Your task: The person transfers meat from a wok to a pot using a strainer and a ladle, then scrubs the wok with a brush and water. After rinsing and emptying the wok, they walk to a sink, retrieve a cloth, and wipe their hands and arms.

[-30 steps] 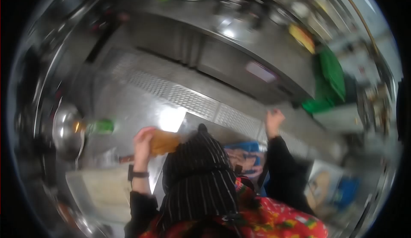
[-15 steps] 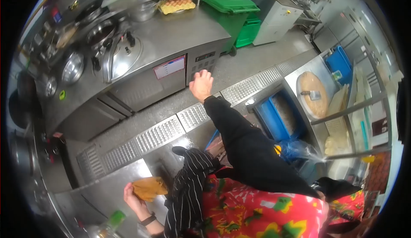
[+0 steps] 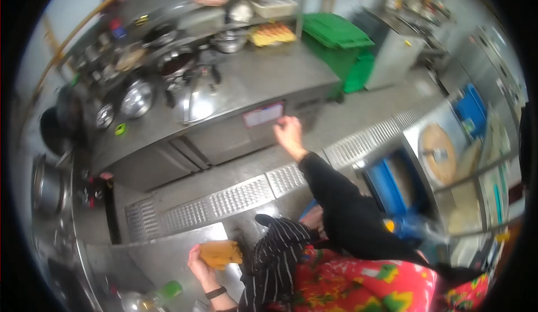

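Head view, looking steeply down: a folded yellow-brown cloth (image 3: 219, 253) sits at the bottom of the frame, bunched in the left hand (image 3: 200, 261), whose fingers are closed around it. Hand and cloth are over the near corner of a steel table (image 3: 157, 256), though whether the cloth touches the steel cannot be told. A dark watch band (image 3: 216, 293) wraps the wrist below that hand, and a green-capped bottle (image 3: 150, 298) lies on the table just beside the forearm. Close to the cloth on its right hangs a black-and-white striped apron (image 3: 277, 256) over red, floral-printed clothing (image 3: 358, 284). The right hand (image 3: 290, 135) is stretched well away at the end of a black sleeve (image 3: 342, 211), fingers loosely spread and gripping nothing, near the front of a long steel counter unit that bears a pale label (image 3: 262, 114). Between the two runs a floor drain grating (image 3: 224, 202). On top of that unit stand pots and a shiny lid (image 3: 197, 102), with a tray of eggs (image 3: 272, 33) further back. A green wheeled bin (image 3: 339, 45) stands beside the unit's end, and a blue crate (image 3: 392, 186) sits low on the right.
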Available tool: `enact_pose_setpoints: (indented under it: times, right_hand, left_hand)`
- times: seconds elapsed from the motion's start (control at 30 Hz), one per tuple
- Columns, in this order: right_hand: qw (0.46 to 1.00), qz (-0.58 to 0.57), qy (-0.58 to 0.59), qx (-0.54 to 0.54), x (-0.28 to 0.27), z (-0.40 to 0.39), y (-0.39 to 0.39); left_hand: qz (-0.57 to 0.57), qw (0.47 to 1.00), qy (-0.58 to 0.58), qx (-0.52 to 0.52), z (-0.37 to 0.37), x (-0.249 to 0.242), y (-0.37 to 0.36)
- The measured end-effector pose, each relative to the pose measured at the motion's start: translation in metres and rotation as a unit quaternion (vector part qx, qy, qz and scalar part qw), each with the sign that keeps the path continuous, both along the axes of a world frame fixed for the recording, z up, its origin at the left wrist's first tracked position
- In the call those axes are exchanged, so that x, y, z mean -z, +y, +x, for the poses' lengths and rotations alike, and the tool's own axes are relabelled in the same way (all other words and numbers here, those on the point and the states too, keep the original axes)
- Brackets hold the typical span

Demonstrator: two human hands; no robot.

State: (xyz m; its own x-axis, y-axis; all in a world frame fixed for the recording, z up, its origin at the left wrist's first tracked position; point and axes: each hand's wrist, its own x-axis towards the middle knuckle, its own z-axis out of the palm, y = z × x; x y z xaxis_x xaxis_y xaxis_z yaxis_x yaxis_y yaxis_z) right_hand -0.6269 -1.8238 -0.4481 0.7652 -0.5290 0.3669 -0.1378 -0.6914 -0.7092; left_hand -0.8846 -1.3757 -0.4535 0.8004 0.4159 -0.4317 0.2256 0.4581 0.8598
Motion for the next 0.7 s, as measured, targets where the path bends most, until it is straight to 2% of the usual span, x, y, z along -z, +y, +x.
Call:
enact_pose_setpoints:
  times: [0.03, 0.13, 0.17, 0.2, 0.27, 0.33, 0.4, 0.47, 0.5, 0.57, 0.7]
  right_hand:
    - [1.0, -0.012, 0.002, -0.01, 0.014, -0.002, -0.002]
    - [0.996, 0.028, 0.074, -0.043, 0.034, -0.022, -0.004]
    - [0.995, 0.022, 0.078, -0.064, 0.041, -0.027, -0.005]
    - [0.995, 0.01, 0.062, -0.072, 0.068, -0.028, -0.011]
    - [0.986, 0.081, 0.129, -0.07, 0.102, -0.033, -0.018]
    - [0.983, 0.081, 0.146, -0.074, 0.138, -0.04, -0.026]
    - [0.979, 0.052, 0.167, -0.104, 0.137, -0.041, -0.014]
    - [0.963, 0.126, 0.204, -0.124, 0.119, -0.06, -0.003]
    - [0.958, 0.12, 0.218, -0.145, 0.122, -0.063, 0.004]
    - [0.956, 0.166, 0.196, -0.145, 0.129, -0.066, 0.008]
    - [0.945, 0.19, 0.215, -0.156, 0.13, -0.072, 0.014]
  left_hand:
    - [0.0, 1.0, -0.01, -0.03, -0.002, -0.007, -0.002]
    - [-0.031, 0.999, -0.023, -0.03, -0.011, -0.021, -0.002]
    - [-0.031, 0.997, -0.028, -0.067, -0.015, -0.026, -0.001]
    - [-0.025, 0.997, -0.038, -0.055, -0.018, -0.031, -0.001]
    - [-0.014, 0.998, -0.052, -0.04, -0.023, -0.04, 0.004]
    - [-0.001, 0.994, -0.081, -0.071, -0.026, -0.052, 0.006]
    - [0.01, 0.99, -0.098, -0.1, -0.028, -0.07, 0.007]
    - [0.081, 0.983, -0.134, -0.094, -0.036, -0.094, 0.014]
    - [0.083, 0.982, -0.121, -0.117, -0.041, -0.103, 0.018]
    - [0.18, 0.97, -0.097, -0.133, -0.047, -0.116, 0.026]
    - [0.211, 0.967, -0.071, -0.124, -0.058, -0.124, 0.04]
